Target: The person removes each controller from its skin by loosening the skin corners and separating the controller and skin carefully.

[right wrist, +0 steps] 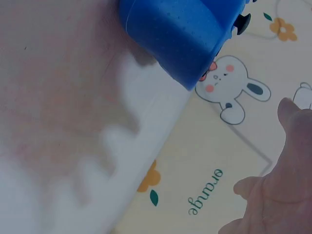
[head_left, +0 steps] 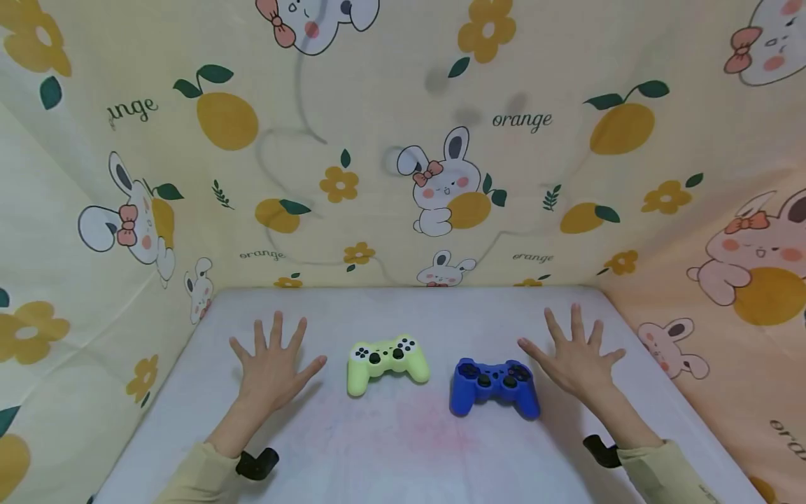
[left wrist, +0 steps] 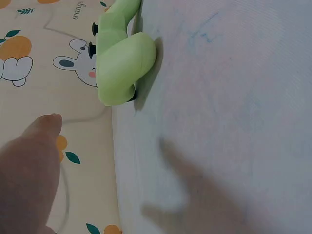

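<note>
A light green game controller (head_left: 387, 358) with black thumbsticks lies on the table, left of centre. To its right and a little nearer lies a blue game controller (head_left: 494, 387). My left hand (head_left: 271, 367) is spread palm down to the left of the green controller, its thumb pointing towards it. My right hand (head_left: 579, 360) is spread likewise beside the blue controller, thumb towards it. Both hands hold nothing. In the left wrist view the green controller (left wrist: 122, 58) shows beyond the thumb. In the right wrist view the blue controller (right wrist: 175, 36) shows at the top.
The white table (head_left: 378, 455) has a faint pink stain in front of the controllers. A cloth (head_left: 378, 91) printed with rabbits and oranges hangs behind and at both sides. A small black device sits at each wrist, by the sleeves (head_left: 204, 472).
</note>
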### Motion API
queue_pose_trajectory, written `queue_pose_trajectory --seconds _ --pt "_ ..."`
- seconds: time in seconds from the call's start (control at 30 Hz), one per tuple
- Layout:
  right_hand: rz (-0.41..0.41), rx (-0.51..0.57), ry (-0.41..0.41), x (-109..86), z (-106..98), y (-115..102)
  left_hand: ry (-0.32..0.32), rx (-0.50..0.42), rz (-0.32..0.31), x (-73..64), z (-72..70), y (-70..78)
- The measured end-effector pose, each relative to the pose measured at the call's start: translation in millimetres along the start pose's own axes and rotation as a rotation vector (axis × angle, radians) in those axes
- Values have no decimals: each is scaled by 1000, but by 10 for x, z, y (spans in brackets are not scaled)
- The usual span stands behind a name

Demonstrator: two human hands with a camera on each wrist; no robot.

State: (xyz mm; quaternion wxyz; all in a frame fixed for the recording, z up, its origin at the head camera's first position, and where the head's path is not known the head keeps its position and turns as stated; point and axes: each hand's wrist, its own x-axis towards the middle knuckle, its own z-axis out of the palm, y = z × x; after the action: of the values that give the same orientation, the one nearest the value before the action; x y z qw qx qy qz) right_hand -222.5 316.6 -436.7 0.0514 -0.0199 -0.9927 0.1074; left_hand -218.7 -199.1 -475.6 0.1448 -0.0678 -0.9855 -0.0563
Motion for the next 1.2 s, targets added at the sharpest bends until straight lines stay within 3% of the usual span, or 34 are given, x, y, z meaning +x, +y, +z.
queue_pose_trajectory --seconds 0.23,0.4,0.63,0.77,0.93,1.2 --pt "-33 -41 -17 -49 6 48 3 -14 0 8 18 67" --pt "-99 -35 8 -117 35 133 13 -95 21 0 1 258" --pt "-213 245 27 -165 31 179 76 -355 85 -33 -93 678" --pt "-241 358 8 -158 14 164 72 -514 123 -44 -138 903" --pt "-234 456 -28 -159 10 167 32 -638 131 -63 -161 1100" --pt "-150 552 -119 -192 14 243 12 -805 159 -68 -116 1396"
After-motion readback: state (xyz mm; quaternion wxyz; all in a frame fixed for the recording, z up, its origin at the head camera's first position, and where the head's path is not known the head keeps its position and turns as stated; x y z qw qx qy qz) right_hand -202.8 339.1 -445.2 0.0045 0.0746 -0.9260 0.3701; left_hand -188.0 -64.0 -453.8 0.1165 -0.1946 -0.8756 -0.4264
